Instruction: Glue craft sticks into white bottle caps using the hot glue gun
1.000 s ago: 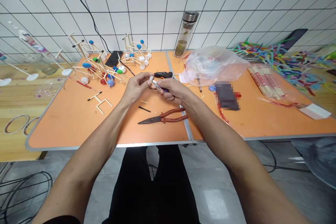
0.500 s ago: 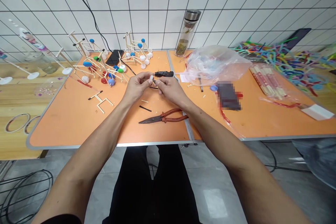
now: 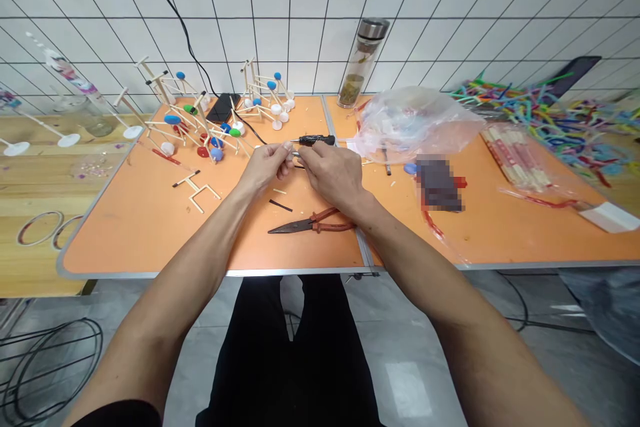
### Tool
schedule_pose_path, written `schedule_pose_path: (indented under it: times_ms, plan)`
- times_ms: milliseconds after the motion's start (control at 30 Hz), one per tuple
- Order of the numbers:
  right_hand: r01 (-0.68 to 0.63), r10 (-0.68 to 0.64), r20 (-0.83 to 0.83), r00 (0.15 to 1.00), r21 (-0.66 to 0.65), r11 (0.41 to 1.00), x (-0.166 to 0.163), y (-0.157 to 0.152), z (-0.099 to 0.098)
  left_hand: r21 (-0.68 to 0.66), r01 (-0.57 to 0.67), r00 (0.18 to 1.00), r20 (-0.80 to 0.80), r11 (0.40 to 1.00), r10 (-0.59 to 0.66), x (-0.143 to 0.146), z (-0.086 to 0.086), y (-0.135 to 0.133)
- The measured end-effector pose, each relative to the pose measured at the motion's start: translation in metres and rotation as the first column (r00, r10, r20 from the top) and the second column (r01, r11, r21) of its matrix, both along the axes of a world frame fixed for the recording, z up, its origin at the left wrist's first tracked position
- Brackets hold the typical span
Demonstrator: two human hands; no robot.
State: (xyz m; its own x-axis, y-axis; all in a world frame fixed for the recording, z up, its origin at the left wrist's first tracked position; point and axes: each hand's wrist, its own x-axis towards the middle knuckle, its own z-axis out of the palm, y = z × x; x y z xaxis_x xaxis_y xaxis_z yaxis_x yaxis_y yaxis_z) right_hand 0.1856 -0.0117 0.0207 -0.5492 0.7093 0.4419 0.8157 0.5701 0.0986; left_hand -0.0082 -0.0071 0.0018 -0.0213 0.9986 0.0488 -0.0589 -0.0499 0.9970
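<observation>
Over the middle of the orange table my left hand is closed, its thumb and fingers pinching something small that I cannot make out. Fingertip to fingertip with it, my right hand is closed too, palm down, and its fingers cover most of what they grip. A black-handled tool lies just behind the hands. Pliers with red-brown handles rest in front of them, partly under my right forearm. Between pliers and hands lie a black strip and a short pale stick.
Stick figures with coloured discs and a flat stick piece are to the left. A black phone lies behind. At the back stand a glass bottle and a plastic bag. Bundled sticks and pipe cleaners lie right.
My right hand has turned further palm down over the fingertips, hiding more of the small thing. The whole view has shifted slightly; the table objects keep their places.
</observation>
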Motion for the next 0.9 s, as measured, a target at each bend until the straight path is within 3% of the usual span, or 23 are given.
schedule_pose_path:
  times_ms: [133, 267, 400, 633, 900]
  plan:
    - [-0.003, 0.002, 0.035, 0.999, 0.030, 1.000, 0.001, 0.001, 0.005, -0.096, 0.004, 0.991, 0.136, 0.995, 0.010, 0.003, 0.005, 0.001]
    - [0.068, -0.067, -0.091, 0.994, 0.004, 0.998, 0.004, 0.001, 0.009, -0.158, 0.013, 0.929, 0.368, 0.987, 0.046, 0.001, 0.012, 0.002]
    - [0.092, -0.106, -0.227, 0.968, -0.073, 0.993, 0.006, 0.005, 0.005, -0.154, 0.025, 0.864, 0.500, 0.988, 0.056, -0.004, 0.015, 0.002]
    - [-0.059, -0.008, -0.497, 0.868, -0.119, 0.991, 0.009, 0.016, -0.003, -0.108, 0.074, 0.826, 0.564, 0.991, 0.000, -0.007, 0.010, 0.001]
    - [-0.239, -0.001, -0.756, 0.655, -0.209, 0.948, 0.006, 0.025, -0.007, -0.132, 0.113, 0.822, 0.569, 0.985, -0.018, 0.002, 0.013, -0.003]
